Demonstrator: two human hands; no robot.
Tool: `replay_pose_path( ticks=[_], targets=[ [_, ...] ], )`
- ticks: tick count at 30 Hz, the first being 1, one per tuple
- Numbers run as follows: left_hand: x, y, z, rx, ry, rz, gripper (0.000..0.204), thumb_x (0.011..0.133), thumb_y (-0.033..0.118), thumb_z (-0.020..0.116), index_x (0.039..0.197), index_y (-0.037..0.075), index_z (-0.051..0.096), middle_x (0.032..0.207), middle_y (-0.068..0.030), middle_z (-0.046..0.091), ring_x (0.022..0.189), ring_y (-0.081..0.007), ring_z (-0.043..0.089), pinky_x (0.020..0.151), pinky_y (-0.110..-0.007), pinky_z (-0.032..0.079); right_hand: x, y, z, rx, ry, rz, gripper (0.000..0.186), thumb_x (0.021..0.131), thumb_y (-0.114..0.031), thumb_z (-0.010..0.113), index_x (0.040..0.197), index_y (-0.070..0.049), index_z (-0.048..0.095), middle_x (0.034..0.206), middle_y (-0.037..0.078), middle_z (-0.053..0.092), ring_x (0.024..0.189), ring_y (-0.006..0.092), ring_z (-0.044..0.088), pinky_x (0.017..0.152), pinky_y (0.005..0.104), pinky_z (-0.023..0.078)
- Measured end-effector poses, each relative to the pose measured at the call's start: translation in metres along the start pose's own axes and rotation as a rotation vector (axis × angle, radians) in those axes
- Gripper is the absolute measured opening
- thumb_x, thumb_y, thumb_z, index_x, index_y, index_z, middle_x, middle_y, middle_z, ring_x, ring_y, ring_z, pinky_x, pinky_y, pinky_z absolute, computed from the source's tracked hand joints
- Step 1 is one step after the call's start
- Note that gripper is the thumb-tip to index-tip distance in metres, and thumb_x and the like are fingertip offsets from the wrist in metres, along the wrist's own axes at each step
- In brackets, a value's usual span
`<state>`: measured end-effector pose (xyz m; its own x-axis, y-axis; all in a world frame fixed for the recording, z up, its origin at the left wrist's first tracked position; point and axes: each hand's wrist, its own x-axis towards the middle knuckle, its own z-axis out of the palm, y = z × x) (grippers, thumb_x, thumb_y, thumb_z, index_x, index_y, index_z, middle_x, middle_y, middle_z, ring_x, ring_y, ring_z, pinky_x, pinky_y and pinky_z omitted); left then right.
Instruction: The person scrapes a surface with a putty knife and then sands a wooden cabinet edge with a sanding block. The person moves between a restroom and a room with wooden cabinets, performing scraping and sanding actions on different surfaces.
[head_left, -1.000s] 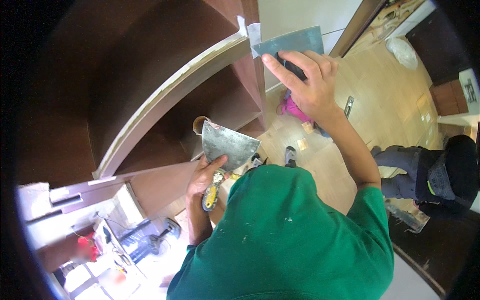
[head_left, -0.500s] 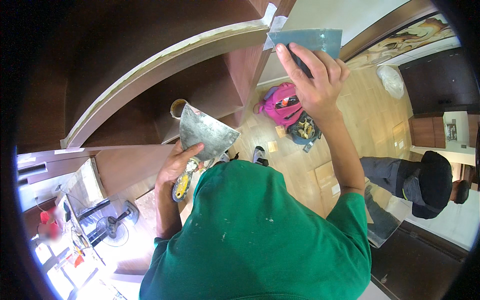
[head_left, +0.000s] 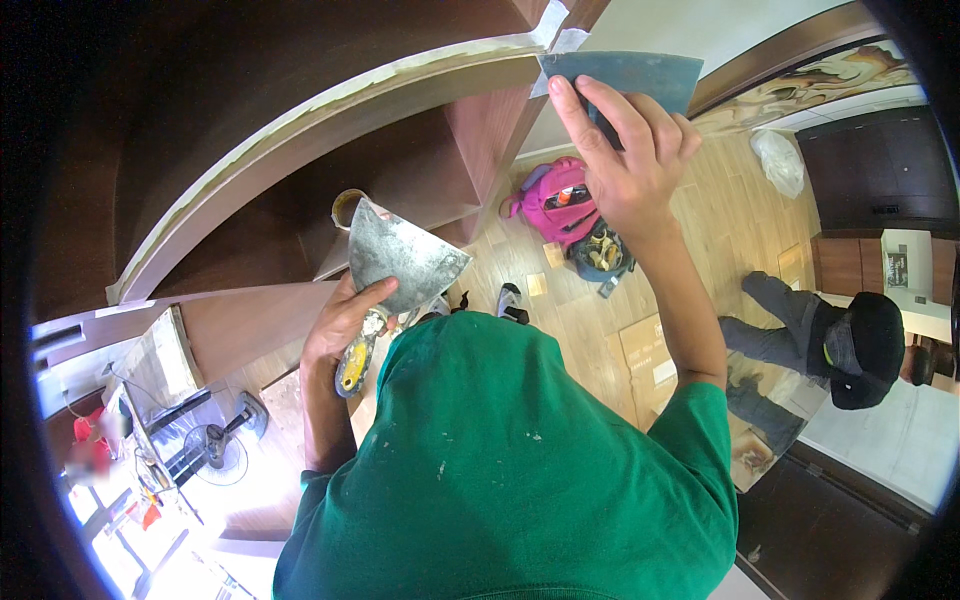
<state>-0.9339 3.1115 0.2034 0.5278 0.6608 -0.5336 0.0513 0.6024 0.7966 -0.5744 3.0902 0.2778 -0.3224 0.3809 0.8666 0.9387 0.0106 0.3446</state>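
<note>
A broad metal putty knife (head_left: pixel 405 258) is in my left hand (head_left: pixel 335 318), thumb on the blade and the yellow-and-black handle (head_left: pixel 357 362) pointing down. Grey-white smears cover its blade. My right hand (head_left: pixel 635 160) grips a wide blue-grey scraper blade (head_left: pixel 640 78) with its fingers along the back. That blade's left corner lies against the end of a curved shelf edge (head_left: pixel 330 95), by white tape pieces (head_left: pixel 550 25); whether it touches the wood I cannot tell. Pale filler runs along the curved edge.
A tape roll (head_left: pixel 346 208) sits on the lower shelf. A pink bag (head_left: pixel 560 195) and a dark bucket (head_left: pixel 602 250) stand on the floor, near flat cardboard (head_left: pixel 650 360). At right is another person (head_left: pixel 850 345) in dark clothes. A fan (head_left: pixel 215 445) stands lower left.
My right hand's blade has slid slightly right and tilted along the shelf end. The left hand has shifted slightly left with the putty knife. The other person's legs have moved apart.
</note>
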Motion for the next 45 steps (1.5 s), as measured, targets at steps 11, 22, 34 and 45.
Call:
replay_pose_path(
  ticks=[11,22,34,45],
  targets=[
    [0.003,-0.008,-0.009,0.01,-0.002,-0.018,0.036,0.1,0.014,0.072,0.132,0.003,0.061,0.105,-0.0053,0.071,0.075,-0.0107,0.064,0.061,-0.026,0.052,-0.013,-0.015,-0.009,0.01,-0.036,-0.01,0.047,0.083,-0.024,0.069,0.129,-0.028,0.077,0.126,-0.012,0.065,0.103,0.0131,0.054,0.089,0.0354,0.035],
    [0.001,-0.012,0.0,-0.014,0.04,0.007,0.037,0.097,0.014,0.076,0.13,0.003,0.063,0.104,-0.0053,0.071,0.073,-0.0108,0.064,0.061,-0.025,0.052,-0.024,-0.017,-0.026,0.046,-0.152,0.004,0.047,0.082,-0.02,0.071,0.128,-0.027,0.076,0.124,-0.011,0.065,0.103,0.0131,0.055,0.089,0.0348,0.035],
    [0.005,0.001,0.006,0.033,0.028,-0.035,0.038,0.099,0.013,0.073,0.133,0.002,0.059,0.107,-0.0065,0.071,0.073,-0.0108,0.064,0.062,-0.025,0.052,-0.002,-0.001,-0.026,0.038,-0.037,0.038,0.045,0.083,-0.02,0.07,0.127,-0.027,0.077,0.125,-0.011,0.067,0.102,0.0124,0.055,0.089,0.0352,0.034],
    [-0.001,-0.006,-0.011,-0.01,0.002,-0.032,0.035,0.098,0.013,0.074,0.13,0.003,0.062,0.106,-0.0059,0.072,0.073,-0.0103,0.065,0.061,-0.025,0.054,0.009,-0.013,-0.018,0.033,-0.048,0.016,0.044,0.084,-0.021,0.069,0.127,-0.025,0.077,0.13,-0.013,0.066,0.102,0.0115,0.055,0.09,0.0359,0.035]
  ],
)
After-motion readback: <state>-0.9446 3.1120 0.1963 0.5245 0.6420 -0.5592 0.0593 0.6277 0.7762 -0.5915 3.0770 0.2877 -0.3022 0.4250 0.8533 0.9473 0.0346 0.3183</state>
